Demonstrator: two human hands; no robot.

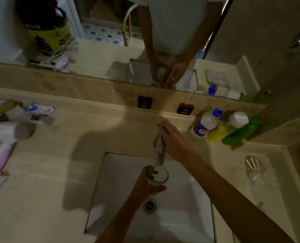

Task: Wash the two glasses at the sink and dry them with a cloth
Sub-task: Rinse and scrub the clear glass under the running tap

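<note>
My left hand (145, 185) grips a clear glass (158, 176) upright over the white sink (189, 199), right under the spout of the metal tap (158, 151). My right hand (174, 139) rests on the back of the tap, fingers lying over its top; whether they curl round a handle is hidden. A second clear glass (256, 171) lies on its side on the counter to the right of the sink. I cannot tell whether water is running.
Bottles (205, 123) and a green container (240, 132) stand at the back right corner. A white and pink hair dryer (3, 142) and boxes lie on the left counter. Hot and cold tags (144, 102) sit on the ledge under the mirror. The drain (149, 205) is below the held glass.
</note>
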